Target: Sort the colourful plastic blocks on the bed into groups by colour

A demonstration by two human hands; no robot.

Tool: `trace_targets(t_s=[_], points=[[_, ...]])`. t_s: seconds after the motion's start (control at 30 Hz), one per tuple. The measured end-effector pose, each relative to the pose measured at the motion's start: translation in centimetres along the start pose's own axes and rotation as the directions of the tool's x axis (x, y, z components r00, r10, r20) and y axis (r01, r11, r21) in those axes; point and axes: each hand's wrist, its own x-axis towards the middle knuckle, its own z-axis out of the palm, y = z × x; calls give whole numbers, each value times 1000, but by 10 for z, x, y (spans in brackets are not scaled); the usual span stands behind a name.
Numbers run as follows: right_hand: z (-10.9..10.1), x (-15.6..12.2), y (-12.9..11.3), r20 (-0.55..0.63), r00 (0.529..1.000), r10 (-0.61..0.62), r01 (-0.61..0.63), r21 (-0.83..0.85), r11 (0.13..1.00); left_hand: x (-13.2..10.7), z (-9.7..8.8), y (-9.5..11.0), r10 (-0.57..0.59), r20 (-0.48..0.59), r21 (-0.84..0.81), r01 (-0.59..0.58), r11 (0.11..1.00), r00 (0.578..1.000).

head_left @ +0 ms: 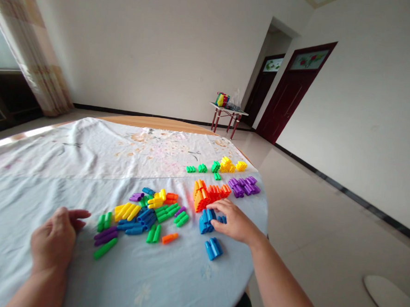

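Note:
My right hand (234, 220) reaches over a cluster of blue tube-shaped toy blocks (206, 222). Its thumb and fingers are apart beside the blocks; whether they touch is unclear. Another blue group (213, 249) lies nearer to me. Just beyond the hand are orange blocks (200, 196) and red blocks (218, 191). My left hand (56, 237) rests on the cloth, fingers loosely stretched, holding nothing. To its right spreads a mixed pile with yellow blocks (127, 211), dark blue blocks (147, 218), green blocks (166, 212) and purple blocks (106, 236).
Purple blocks (243, 187), yellow blocks (227, 164) and small green groups (202, 168) lie farther back by the table's right edge. A cloth (142, 274) covers the round table. Behind it stands a small table (229, 110) with bags. A white seat (390, 301) is at lower right.

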Motion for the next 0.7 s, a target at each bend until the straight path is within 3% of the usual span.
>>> trace_targets(t_s=[0.4, 0.6, 0.7], points=[[0, -3, 1, 69, 998, 9, -7, -20, 1000, 1, 0, 1, 21, -1, 26, -21, 999, 1000], [-4, -10, -10, -117, 992, 50, -48, 26, 999, 4, 2, -5, 33, -2, 5, -33, 999, 999], [-5, -16, -15, -130, 988, 80, -77, 33, 997, 6, 3, -8, 47, -12, 7, -47, 999, 999]])
